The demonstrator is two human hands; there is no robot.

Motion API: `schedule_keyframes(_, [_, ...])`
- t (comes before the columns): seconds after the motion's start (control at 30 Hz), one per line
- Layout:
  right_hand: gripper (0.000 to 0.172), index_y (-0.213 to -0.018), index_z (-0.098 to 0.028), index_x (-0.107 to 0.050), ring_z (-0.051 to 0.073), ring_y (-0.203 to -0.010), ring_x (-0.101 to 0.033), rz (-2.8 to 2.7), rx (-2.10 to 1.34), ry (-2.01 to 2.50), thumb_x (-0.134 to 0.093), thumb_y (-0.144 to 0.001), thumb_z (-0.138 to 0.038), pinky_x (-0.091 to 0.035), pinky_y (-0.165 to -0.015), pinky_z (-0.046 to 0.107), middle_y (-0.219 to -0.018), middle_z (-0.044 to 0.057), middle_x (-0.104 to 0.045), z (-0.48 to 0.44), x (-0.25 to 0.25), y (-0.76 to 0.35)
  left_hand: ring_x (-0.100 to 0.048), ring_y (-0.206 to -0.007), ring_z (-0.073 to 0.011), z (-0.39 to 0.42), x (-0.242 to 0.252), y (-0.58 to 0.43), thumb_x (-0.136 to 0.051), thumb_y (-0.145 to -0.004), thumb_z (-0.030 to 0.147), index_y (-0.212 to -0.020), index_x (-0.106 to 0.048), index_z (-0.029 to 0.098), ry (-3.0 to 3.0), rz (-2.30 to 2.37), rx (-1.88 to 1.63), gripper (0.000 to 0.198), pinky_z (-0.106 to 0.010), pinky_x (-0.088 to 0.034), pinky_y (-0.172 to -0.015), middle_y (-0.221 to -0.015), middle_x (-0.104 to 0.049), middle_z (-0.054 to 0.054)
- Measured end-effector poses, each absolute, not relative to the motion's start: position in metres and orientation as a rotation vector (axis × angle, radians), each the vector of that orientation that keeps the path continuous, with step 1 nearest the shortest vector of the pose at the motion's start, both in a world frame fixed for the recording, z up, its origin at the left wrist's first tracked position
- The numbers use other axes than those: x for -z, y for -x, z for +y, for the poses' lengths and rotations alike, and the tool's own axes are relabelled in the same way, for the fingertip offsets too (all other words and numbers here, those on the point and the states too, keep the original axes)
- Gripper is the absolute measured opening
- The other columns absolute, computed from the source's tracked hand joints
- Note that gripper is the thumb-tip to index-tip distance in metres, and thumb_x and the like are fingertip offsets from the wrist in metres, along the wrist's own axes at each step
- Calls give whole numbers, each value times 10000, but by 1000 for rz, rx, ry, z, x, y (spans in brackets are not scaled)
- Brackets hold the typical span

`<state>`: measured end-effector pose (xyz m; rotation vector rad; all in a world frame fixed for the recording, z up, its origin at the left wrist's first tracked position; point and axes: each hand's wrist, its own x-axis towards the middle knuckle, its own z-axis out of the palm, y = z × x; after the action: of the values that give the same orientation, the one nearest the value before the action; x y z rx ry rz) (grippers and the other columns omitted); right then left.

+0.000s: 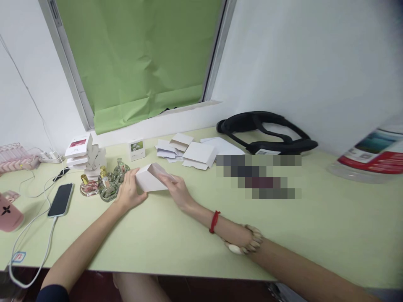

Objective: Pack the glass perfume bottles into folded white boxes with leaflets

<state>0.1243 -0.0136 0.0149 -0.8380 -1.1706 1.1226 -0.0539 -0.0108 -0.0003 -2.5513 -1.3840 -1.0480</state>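
Observation:
A small white cardboard box [150, 181] is between my hands, low over the table or resting on it; I cannot tell which. My left hand [129, 191] grips its left side, thumb toward the front. From the right, my right hand [179, 189] has its fingers on the box's upper flap, which stands up at an angle. Just left of my left hand several glass perfume bottles [108, 191] with gold and silver tops stand close together. Behind the box a small upright printed box [137, 150] stands alone. The inside of the held box is hidden.
Flattened white cartons [198, 155] lie behind my right hand. Stacked printed boxes [78, 153] stand at the back left. A phone [61, 200] with a cable and a pink cup [9, 216] are left; a black headset [267, 132] and large bottle [371, 153] are right.

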Motion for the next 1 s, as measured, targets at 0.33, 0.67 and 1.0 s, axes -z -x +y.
schedule_keyframes(0.33, [361,-774,-197,-665,229,-805,-605,-1197,-1000,817,-716,-649,-531,-479,-695,312,-798,38,-672,-17,-17,-123,-373,-1318,-333,-7,5,57,-617,-673,160,-1426,-97,189,2473,-1276,1063,916,-551,-399,-1070,-1357,-371,-181])
schedule_keyframes(0.67, [553,-1085,-230,-579,278,-1004,-572,-1172,-965,555,-688,-631,-527,-531,-671,339,-1014,86,-614,-21,-13,-129,-547,-1158,-294,-9,5,53,-698,-698,372,-1443,-67,158,2465,-1420,1176,1000,-372,-566,-800,-1326,-435,-203])
schedule_keyframes(1.0, [459,-1058,-211,-616,260,-1028,-612,-1169,-926,711,-749,-675,-426,-549,-750,326,-1106,95,-650,-22,-13,-121,-358,-1366,-324,-5,8,58,-606,-812,248,-1489,-7,173,2355,-1134,1147,907,-454,-508,-967,-1408,-359,-222])
